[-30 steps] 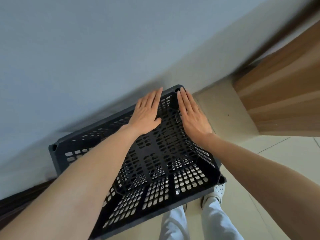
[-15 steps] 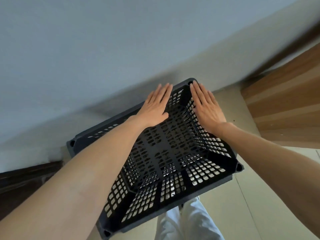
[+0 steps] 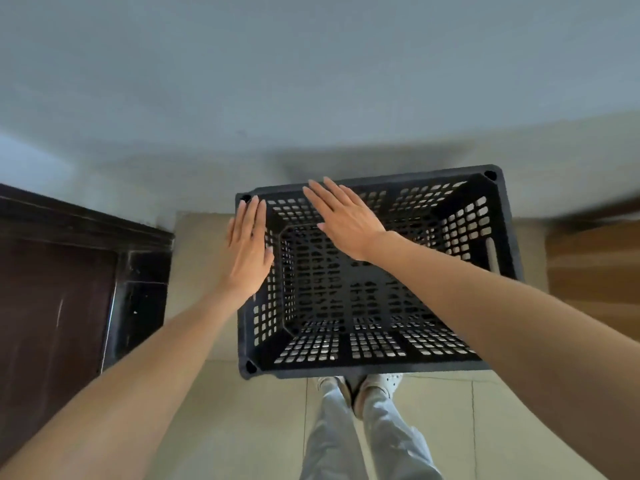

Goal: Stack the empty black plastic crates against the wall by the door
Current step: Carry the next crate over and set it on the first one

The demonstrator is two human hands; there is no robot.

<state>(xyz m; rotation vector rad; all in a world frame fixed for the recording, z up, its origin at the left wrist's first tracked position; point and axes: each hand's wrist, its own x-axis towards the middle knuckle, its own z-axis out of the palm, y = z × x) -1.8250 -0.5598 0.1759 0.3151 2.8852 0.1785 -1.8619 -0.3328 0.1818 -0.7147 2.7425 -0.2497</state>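
An empty black plastic crate [image 3: 377, 367] with perforated walls stands open side up against the pale wall [image 3: 311, 81], in front of my feet. It sits high, so other crates may be under it, but those are hidden. My left hand [image 3: 247, 245] is flat with fingers straight, over the crate's left rim near the far left corner. My right hand [image 3: 343, 214] is also flat and spread, hovering over the far rim and the crate's inside. Neither hand grips anything.
A dark brown wooden door [image 3: 52, 306] with its frame stands to the left of the crate. A light wooden panel [image 3: 595, 271] is at the right. The floor [image 3: 242, 427] is beige tile, and my legs and white shoes [image 3: 363, 389] are just below the crate.
The view has swung so the crate now looks square to the wall and the dark door shows at left. Both hands have shifted toward the crate's left side, flat and empty throughout.
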